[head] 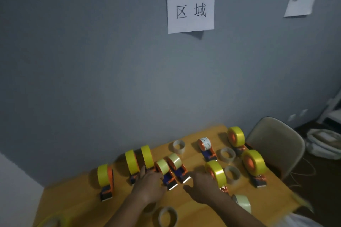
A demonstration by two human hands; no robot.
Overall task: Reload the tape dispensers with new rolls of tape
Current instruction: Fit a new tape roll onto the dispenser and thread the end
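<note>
Several orange-and-blue tape dispensers stand on the wooden table (199,214), most of them carrying bright yellow rolls. Two in the middle carry pale yellow rolls: the nearer dispenser (163,168) and the farther dispenser (176,161). My left hand (149,183) lies against the left side of the nearer one, fingers stretched toward a yellow-roll dispenser (147,156); its palm side is hidden. Just right of the two blades, my right hand (203,185) hovers with fingers spread and holds nothing. Loose clear rolls (178,146) (226,155) (232,174) (167,216) lie flat on the table, and a pale roll (242,202) sits beside my right forearm.
A dispenser with a white roll (204,143) stands at the back. Yellow-roll dispensers sit at the left (105,176) and right (253,162). A grey wall with a paper sign (191,0) is right behind the table. A beige chair (276,143) stands at the right edge.
</note>
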